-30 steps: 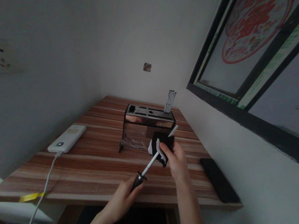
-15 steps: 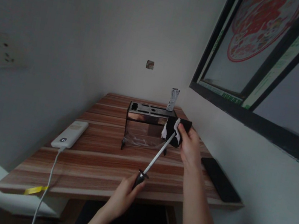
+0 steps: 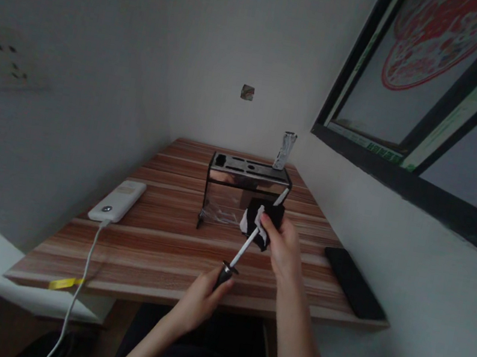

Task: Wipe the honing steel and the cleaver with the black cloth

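Observation:
My left hand point(image 3: 200, 300) is closed around the black handle of a sharpening rod point(image 3: 248, 246), which slants up and away to the right over the wooden table point(image 3: 154, 244). My right hand point(image 3: 284, 250) grips a black-and-white cloth point(image 3: 258, 221) wrapped round the rod's pale shaft, about midway along it. The rod's tip shows just past the cloth, in front of a black rack with a slotted top point(image 3: 246, 171).
A white power bank point(image 3: 116, 208) with a cable running off the front edge lies at the left. A black phone point(image 3: 353, 274) lies by the right wall. A small crumpled tube point(image 3: 286, 150) stands behind the rack. A framed picture point(image 3: 441, 84) hangs on the right wall.
My right hand slid the cloth up to the rod's tip, then back down towards the middle. The left hand kept the handle nearly still. The camera tilted slightly.

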`<state>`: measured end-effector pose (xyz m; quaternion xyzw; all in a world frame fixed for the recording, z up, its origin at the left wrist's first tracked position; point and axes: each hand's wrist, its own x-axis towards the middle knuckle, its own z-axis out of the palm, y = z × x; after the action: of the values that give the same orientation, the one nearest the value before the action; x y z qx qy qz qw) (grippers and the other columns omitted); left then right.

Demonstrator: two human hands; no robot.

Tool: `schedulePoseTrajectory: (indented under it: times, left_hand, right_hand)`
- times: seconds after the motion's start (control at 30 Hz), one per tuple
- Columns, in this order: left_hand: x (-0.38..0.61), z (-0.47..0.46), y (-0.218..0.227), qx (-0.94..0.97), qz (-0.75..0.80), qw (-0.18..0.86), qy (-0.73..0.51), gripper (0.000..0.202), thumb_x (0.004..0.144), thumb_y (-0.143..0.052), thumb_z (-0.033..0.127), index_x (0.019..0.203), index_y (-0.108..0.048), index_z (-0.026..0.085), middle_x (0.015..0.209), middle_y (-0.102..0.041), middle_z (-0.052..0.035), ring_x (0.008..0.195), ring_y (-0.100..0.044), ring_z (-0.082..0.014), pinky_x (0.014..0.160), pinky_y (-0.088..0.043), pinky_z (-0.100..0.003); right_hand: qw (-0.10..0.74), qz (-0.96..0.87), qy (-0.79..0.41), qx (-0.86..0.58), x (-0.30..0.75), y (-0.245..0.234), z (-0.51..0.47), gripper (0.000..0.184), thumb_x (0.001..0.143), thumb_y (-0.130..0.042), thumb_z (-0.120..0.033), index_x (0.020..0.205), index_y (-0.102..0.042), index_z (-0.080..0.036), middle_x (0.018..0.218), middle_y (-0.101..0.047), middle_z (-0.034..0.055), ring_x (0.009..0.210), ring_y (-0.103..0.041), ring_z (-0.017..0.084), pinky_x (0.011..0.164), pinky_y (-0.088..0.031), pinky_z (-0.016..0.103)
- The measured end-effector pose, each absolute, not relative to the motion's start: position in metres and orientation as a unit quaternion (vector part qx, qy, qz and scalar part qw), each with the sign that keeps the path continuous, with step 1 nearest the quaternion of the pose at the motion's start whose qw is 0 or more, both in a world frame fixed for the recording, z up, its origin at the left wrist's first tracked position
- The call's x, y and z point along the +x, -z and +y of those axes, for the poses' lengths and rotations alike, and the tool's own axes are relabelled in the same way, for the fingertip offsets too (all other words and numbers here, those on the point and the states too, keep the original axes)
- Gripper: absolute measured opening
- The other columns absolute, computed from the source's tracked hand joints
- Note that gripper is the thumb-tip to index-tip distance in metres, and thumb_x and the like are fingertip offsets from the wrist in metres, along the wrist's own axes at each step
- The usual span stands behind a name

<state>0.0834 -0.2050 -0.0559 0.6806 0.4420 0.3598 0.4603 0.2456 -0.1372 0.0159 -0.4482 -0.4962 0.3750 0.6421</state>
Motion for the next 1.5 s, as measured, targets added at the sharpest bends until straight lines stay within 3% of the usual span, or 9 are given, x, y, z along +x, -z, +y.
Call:
schedulePoseTrajectory:
  times: [0.23, 0.5, 0.67, 0.9, 1.23, 1.5]
  left_hand:
    - [0.085, -0.201, 0.056, 0.651, 0.443, 0.482, -0.385, 0.028, 0.088, -0.040, 0.039, 0.090, -0.054, 0.014, 0.047, -0.043, 0.0075, 0.043, -0.041, -0.0097, 0.046, -0.036, -0.019]
    - [0.086, -0.202, 0.062, 0.666, 0.448, 0.449, -0.392, 0.021, 0.084, -0.042, 0.029, 0.089, -0.056, 0.014, 0.063, -0.057, 0.0008, 0.054, -0.049, -0.0120, 0.052, -0.039, -0.021]
    - [0.086, -0.202, 0.059, 0.683, 0.440, 0.439, -0.385, 0.020, 0.085, -0.043, 0.030, 0.087, -0.056, 0.014, 0.073, -0.061, -0.0030, 0.067, -0.055, -0.0157, 0.058, -0.041, -0.023]
    - [0.087, -0.201, 0.060, 0.695, 0.446, 0.422, -0.374, 0.015, 0.083, -0.043, 0.024, 0.084, -0.055, 0.015, 0.071, -0.061, -0.0021, 0.066, -0.055, -0.0155, 0.061, -0.040, -0.023]
    - [0.087, -0.201, 0.058, 0.691, 0.443, 0.433, -0.374, 0.022, 0.085, -0.043, 0.026, 0.097, -0.057, 0.014, 0.081, -0.064, -0.0034, 0.072, -0.056, -0.0167, 0.066, -0.040, -0.024]
    - [0.087, -0.201, 0.055, 0.688, 0.440, 0.436, -0.378, 0.029, 0.089, -0.041, 0.036, 0.094, -0.058, 0.013, 0.069, -0.060, -0.0017, 0.067, -0.054, -0.0162, 0.063, -0.041, -0.024]
  right_hand:
    - [0.555, -0.567, -0.385, -0.472, 0.212, 0.012, -0.167, 0.029, 0.073, -0.066, -0.039, 0.089, -0.064, -0.015, 0.084, -0.070, 0.0069, 0.077, -0.065, 0.021, 0.068, -0.050, 0.029]
    - [0.520, -0.583, -0.396, -0.483, 0.210, 0.014, -0.188, 0.031, 0.072, -0.067, -0.031, 0.098, -0.062, -0.017, 0.095, -0.070, 0.0084, 0.090, -0.065, 0.025, 0.081, -0.050, 0.035]
    - [0.528, -0.573, -0.395, -0.487, 0.211, 0.015, -0.188, 0.032, 0.071, -0.068, -0.029, 0.099, -0.061, -0.016, 0.095, -0.070, 0.0087, 0.090, -0.064, 0.024, 0.082, -0.049, 0.036]
    - [0.550, -0.546, -0.387, -0.499, 0.207, 0.019, -0.190, 0.034, 0.070, -0.068, -0.033, 0.098, -0.061, -0.016, 0.093, -0.070, 0.0088, 0.087, -0.065, 0.025, 0.078, -0.051, 0.034]
    - [0.550, -0.569, -0.354, -0.498, 0.213, 0.014, -0.185, 0.026, 0.074, -0.065, -0.035, 0.093, -0.062, -0.016, 0.088, -0.070, 0.0078, 0.081, -0.065, 0.023, 0.072, -0.050, 0.030]
    - [0.549, -0.566, -0.368, -0.492, 0.222, 0.003, -0.175, 0.030, 0.072, -0.067, -0.037, 0.092, -0.062, -0.016, 0.086, -0.071, 0.0080, 0.078, -0.066, 0.024, 0.069, -0.052, 0.031]
